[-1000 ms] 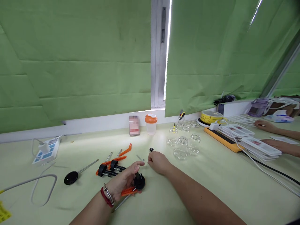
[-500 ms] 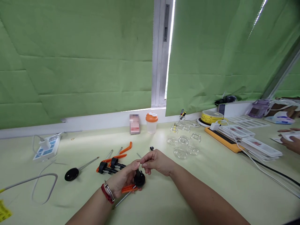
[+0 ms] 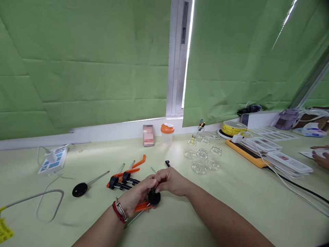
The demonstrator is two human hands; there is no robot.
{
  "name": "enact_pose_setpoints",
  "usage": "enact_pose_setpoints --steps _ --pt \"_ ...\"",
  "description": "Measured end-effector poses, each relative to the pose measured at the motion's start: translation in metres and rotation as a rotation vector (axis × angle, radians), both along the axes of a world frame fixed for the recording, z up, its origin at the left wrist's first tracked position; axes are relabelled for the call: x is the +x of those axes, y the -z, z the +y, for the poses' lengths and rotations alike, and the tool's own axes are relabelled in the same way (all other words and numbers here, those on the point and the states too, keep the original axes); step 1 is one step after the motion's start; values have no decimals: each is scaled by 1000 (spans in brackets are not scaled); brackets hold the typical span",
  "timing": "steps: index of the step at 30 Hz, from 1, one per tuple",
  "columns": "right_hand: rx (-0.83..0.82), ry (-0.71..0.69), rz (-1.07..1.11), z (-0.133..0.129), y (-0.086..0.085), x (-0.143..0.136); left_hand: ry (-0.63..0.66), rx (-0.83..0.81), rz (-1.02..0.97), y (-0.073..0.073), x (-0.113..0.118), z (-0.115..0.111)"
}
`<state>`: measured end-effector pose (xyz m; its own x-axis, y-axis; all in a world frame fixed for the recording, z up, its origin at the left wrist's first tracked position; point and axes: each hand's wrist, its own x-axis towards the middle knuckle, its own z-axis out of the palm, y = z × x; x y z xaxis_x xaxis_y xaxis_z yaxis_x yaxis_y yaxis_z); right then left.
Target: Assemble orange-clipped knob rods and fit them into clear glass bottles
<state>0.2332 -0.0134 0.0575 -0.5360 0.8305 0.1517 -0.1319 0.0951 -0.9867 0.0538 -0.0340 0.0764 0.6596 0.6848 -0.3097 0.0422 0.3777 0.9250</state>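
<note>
My left hand (image 3: 140,195) is closed around an orange-and-black part with a metal rod. Its round black end (image 3: 154,199) faces me, the orange arm (image 3: 143,207) shows beneath my fingers, and the rod (image 3: 135,219) slants down toward my wrist. Against the top of the black end, the fingertips of my right hand (image 3: 170,181) are pinched together; anything between them is hidden. Just beyond my hands lie similar black-and-orange parts (image 3: 117,183) with metal rods. A small black piece (image 3: 167,163) rests past my right hand.
A black disc with a rod (image 3: 80,189) lies left, near a power strip (image 3: 55,160) and grey cable (image 3: 60,202). Behind stand an orange-lidded cup (image 3: 167,136) and several clear glass pieces (image 3: 202,153). An orange-edged strip (image 3: 245,154), cards (image 3: 289,163) and another person's hand (image 3: 321,159) are right.
My right hand has moved slightly left and down, so its fingertips now meet the black part. The left hand keeps its hold. The view has shifted a little.
</note>
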Motion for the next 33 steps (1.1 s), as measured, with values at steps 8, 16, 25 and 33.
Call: enact_pose_setpoints --steps 8,16,25,33 --pt "-56 -74 3 3 7 2 -17 17 5 -2 2 -3" --pt "-80 -67 -17 1 6 0 -6 22 -1 -3 3 -3" --pt "-55 -78 -6 2 7 1 1 38 2 -2 3 -3" --pt "-26 -70 13 0 2 2 -7 5 -25 -3 4 -3"
